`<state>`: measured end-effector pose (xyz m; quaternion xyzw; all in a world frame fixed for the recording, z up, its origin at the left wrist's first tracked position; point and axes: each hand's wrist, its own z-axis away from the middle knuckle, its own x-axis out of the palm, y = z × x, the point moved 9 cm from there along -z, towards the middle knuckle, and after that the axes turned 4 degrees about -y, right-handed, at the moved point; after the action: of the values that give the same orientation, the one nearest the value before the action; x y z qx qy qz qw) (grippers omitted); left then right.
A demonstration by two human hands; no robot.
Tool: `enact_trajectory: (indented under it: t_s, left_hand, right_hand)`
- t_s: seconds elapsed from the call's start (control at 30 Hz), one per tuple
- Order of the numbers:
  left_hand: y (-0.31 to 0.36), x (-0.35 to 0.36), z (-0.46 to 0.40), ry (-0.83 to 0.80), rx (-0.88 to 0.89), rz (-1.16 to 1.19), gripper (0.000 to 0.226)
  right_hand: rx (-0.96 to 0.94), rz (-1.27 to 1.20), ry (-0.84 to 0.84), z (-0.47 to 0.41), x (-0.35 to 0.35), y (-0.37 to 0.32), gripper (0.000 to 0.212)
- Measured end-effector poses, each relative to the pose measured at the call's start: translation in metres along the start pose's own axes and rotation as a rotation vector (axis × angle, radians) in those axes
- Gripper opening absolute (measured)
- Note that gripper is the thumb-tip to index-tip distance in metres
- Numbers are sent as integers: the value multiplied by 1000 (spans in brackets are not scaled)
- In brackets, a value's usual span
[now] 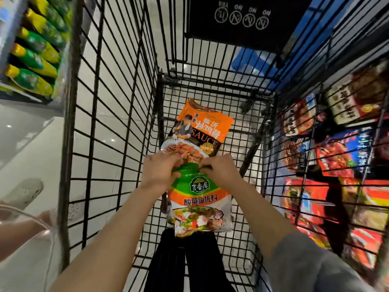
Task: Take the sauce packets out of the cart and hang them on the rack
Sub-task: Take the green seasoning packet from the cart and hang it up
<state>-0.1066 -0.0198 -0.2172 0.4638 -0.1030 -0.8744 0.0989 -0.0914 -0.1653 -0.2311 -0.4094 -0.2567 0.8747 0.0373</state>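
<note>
Both my hands reach down into the black wire cart (117, 114). A green, orange and white sauce packet (200, 199) with a fish dish printed on it hangs from my grip. My left hand (161, 169) holds its top left corner and my right hand (221, 169) pinches its top right edge. Just beyond it an orange sauce packet (202, 127) marked SAUCE lies on the cart floor, its lower end hidden behind my hands. The rack with hanging red and blue packets (341, 152) shows through the cart's right wall.
Green and yellow bags (35, 53) fill a shelf at the upper left. A black placard (242, 20) hangs on the cart's far end. A white shoe (23, 192) stands on the pale floor at left. A dark folded flap (183, 260) lies at the cart's near end.
</note>
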Motion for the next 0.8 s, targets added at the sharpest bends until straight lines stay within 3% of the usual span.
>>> enact_trajectory:
  t_s: [0.1,0.23,0.37,0.47,0.53,0.7,0.8]
  left_hand:
    - [18,0,14,-45,85,-19,39]
    - [35,-11,44,-12,153,0,23]
    - [60,-22,95,35,341,39,25]
    - [77,-30,144,36,478,152,23]
    - [89,-48,174,102,598,140,22]
    - [130,-138,236,304,750,64,17]
    - [167,-194,280,449,979,81,26]
  right_hand:
    - [70,-97,49,26,-7,1,19]
    - [114,-128,74,66,-13,-8,30]
    - [30,81,162,116,-31,-29,24]
    - [129,90,21,166,-27,-34,30]
    - [151,70,39,203,-27,-41,31]
    - [212,21,535,308,-98,-90,24]
    - [185,115,740,367,-151,-123,35]
